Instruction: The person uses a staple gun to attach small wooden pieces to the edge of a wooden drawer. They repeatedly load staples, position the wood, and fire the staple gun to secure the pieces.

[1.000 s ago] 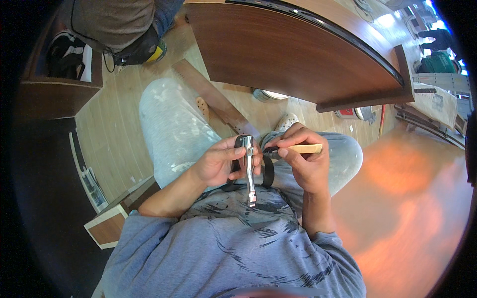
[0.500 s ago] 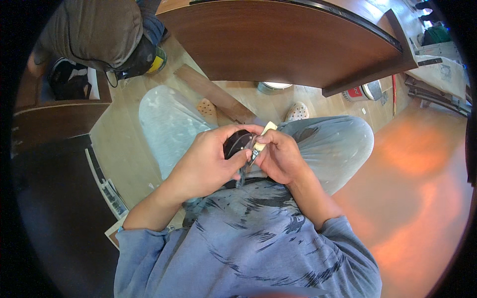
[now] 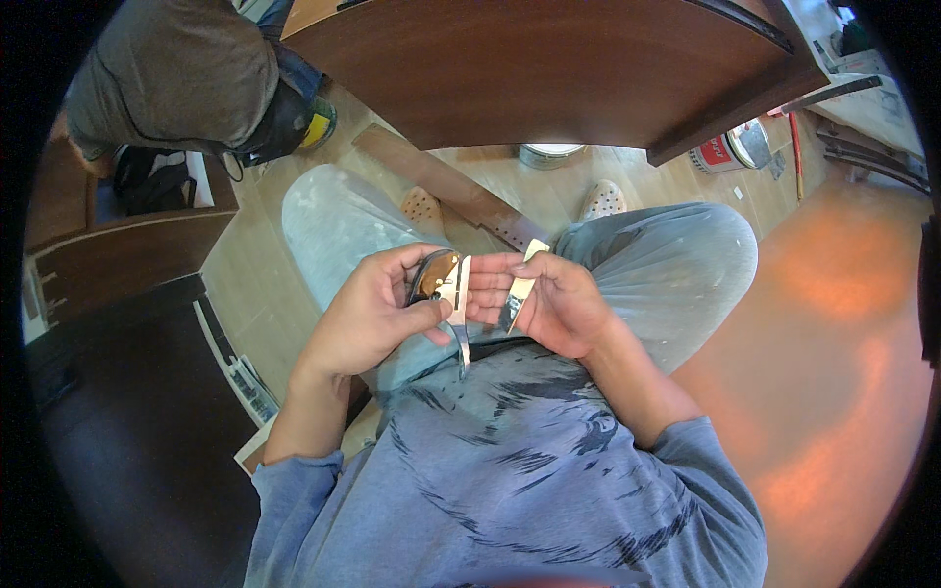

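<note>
My left hand (image 3: 361, 318) grips a dark rounded piece with a shiny metal plate (image 3: 459, 286); a narrow bent metal tail points down from it toward my shirt. What kind of piece it is, I cannot make out. Just to its right, my right hand (image 3: 567, 309) pinches a small flat strip (image 3: 522, 284) under the thumb, pale yellow at the top and dark-patterned lower down. Its fingers stretch out behind the metal plate. Both hands are over my lap, and a gap separates the two pieces.
A brown wooden panel (image 3: 529, 78) stands ahead. Beneath it are a paint can (image 3: 551, 155) and a red-labelled can (image 3: 720, 152). A brown board (image 3: 441, 186) lies on the floor. At the upper left is another person (image 3: 181, 73). A dark panel (image 3: 127, 421) lies left.
The two pieces, formerly close together, have come apart. My left hand has shifted left and turned the dark piece, so its metal plate and tail show. The right hand's fingers have straightened.
</note>
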Motion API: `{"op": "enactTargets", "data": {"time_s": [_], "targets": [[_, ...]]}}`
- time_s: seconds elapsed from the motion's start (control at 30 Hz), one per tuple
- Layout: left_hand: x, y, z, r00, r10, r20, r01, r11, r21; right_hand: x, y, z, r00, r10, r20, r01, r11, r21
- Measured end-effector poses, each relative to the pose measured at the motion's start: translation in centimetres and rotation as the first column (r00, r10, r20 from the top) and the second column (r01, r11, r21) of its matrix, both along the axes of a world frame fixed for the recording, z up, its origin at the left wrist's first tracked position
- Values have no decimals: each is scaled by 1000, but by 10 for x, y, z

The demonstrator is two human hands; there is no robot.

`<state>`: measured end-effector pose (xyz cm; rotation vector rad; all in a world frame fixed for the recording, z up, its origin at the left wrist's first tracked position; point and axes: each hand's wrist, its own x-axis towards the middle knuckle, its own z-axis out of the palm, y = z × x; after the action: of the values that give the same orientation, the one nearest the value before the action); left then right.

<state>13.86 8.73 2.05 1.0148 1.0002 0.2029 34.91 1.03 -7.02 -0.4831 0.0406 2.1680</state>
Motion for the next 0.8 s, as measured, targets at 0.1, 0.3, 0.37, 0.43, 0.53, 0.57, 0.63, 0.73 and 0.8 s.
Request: {"op": "enactTargets", "data": {"time_s": [0.1,0.3,0.37,0.43,0.53,0.57,0.63,0.73,0.8], "targets": [[-6,3,1,1000,11,-1,-11,1000,-20,8,2,5,1000,-11,9,11,999,34],[-29,4,2,993,111,-42,-111,994,7,70,7,20,906,-291,306,259,956,141],[-39,5,-1,988,146,-46,-143,988,64,91,3,26,848,-365,385,322,931,172],[-49,8,-3,985,153,-79,-147,986,78,106,1,31,796,-409,446,356,913,202],[-59,9,-3,983,152,-103,-140,983,116,117,-2,37,749,-416,515,341,909,239],[-61,9,-1,982,149,-117,-133,983,129,119,-1,38,738,-410,537,317,912,260],[-63,11,3,980,168,-111,-156,982,107,125,0,42,714,-376,590,265,926,269],[-65,19,6,983,138,-123,-127,988,92,139,4,50,644,-292,707,176,956,234],[-67,28,4,985,117,-126,-107,990,90,152,8,56,544,-237,805,98,971,219]]}}
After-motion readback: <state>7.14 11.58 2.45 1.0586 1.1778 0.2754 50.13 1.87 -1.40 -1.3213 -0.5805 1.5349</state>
